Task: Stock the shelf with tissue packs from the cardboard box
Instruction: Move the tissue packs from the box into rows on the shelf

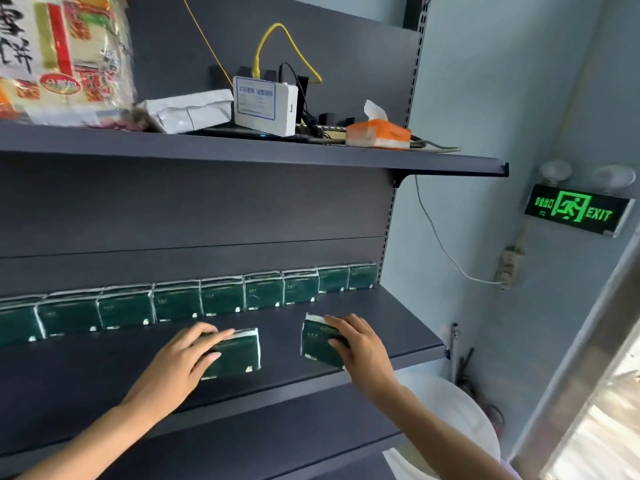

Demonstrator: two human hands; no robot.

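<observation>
Head view
Left hand (183, 358): wrapped over the top and front of a dark green tissue pack (239, 355), which is held upright on the grey shelf (104, 386).
Right hand (360, 344): curled round a second green pack (317, 341), held tilted near the shelf's front edge.
Back row (180, 299): green packs are lined side by side along the rear panel, well behind both held packs.
Upper shelf (277, 154): loaded with a snack bag (62, 57), a white device (263, 103) with a yellow cable (277, 46), and an orange tissue box (379, 135).
Wall: a lit exit sign (576, 209) is mounted at the right.
</observation>
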